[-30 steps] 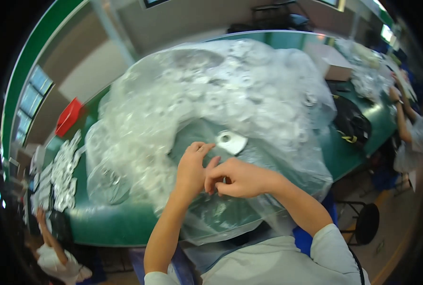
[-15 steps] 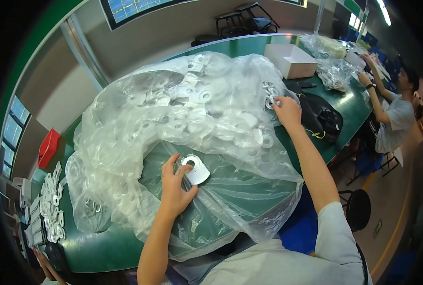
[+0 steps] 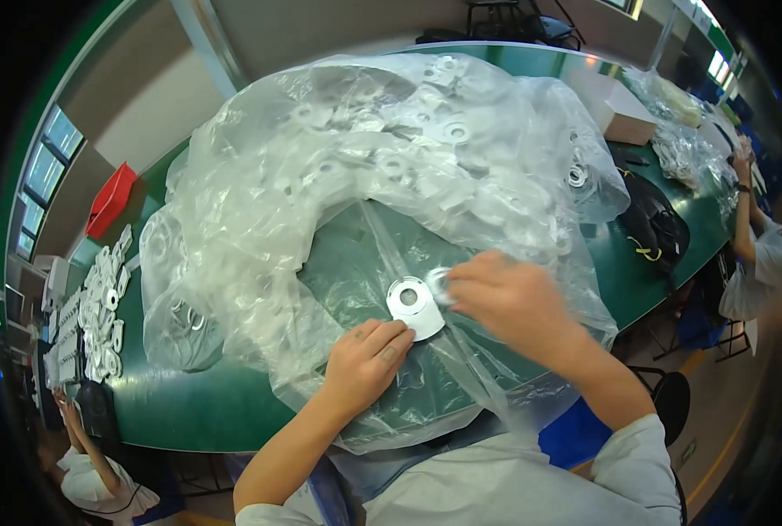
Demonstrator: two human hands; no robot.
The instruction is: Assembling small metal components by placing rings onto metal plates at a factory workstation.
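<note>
A white flat part with a round hole and one wide end [image 3: 426,326] lies on clear plastic over the green table in front of me. My left hand [image 3: 363,368] has its fingers bent together against the part's lower left edge, gripping it. Just right of the hole, my right hand [image 3: 518,302] pinches a white ring [image 3: 440,286]. Both that hand and the ring are smeared by motion. Whether the ring touches the part I cannot tell.
A large clear plastic bag [image 3: 259,167], holding many white parts, curves around the work spot. White rings [image 3: 577,176] lie at its right side. Beyond are a black bag [image 3: 654,215] and a white box [image 3: 628,118]. Leftward are a red bin [image 3: 110,200] and white parts [image 3: 106,302]. Co-workers sit at both sides.
My right hand has come from the rings at the upper right to the white part, bringing a ring. The left hand's fingers have moved from around the hole to the part's lower edge.
</note>
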